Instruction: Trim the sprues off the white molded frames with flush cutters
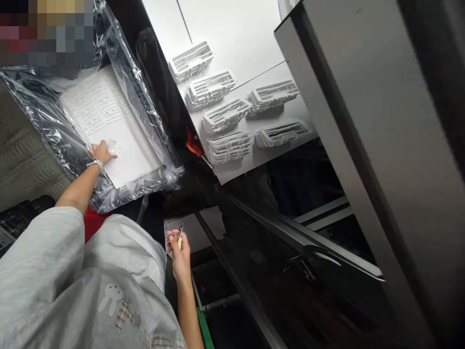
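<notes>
On the left, my left hand [102,152] rests at the edge of a white sheet, thumb and fingers apart. Beside its fingers lies a small group of thin white frame-like pieces [116,147]. More flat white pieces [103,104] are laid out in rows farther up the sheet [132,157]. Clear plastic film [140,94] surrounds this sheet. Close to my body, my right hand [179,249] is closed around small pliers [180,237] with yellow handles and a dark metal tip pointing up. Their exact jaw shape is too small to tell.
A white board [250,43] at upper centre carries several stacks of white frames [228,147]. An orange-handled tool [193,143] lies by its left edge. A large metal panel [392,121] stands at right, with a dark rail [305,237] below. Paper sheets [199,228] lie behind my right hand.
</notes>
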### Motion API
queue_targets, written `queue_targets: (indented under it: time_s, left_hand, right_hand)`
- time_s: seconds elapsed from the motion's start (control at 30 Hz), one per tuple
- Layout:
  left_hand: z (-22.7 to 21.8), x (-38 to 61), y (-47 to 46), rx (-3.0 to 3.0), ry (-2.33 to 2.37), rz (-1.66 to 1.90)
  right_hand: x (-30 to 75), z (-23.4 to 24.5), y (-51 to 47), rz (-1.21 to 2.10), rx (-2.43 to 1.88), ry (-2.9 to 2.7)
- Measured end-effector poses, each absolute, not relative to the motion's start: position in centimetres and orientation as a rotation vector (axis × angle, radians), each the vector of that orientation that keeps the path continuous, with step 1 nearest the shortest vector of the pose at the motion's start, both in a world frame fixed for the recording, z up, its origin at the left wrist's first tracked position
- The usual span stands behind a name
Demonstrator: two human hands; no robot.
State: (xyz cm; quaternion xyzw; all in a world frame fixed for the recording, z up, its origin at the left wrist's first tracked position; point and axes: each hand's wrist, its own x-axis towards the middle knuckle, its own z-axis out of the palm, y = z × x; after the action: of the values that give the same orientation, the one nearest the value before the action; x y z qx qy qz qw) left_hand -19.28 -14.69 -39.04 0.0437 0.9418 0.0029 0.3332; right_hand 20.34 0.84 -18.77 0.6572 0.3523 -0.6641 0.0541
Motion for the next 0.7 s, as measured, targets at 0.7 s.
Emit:
queue_targets:
  time_s: [0.7]
  left_hand:
    - [-38.7, -11.5, -13.9, -0.209, 2.561, 0.099]
  right_hand:
    - [19.6, -20.2, 0.5, -2.072, 2.028, 1.070]
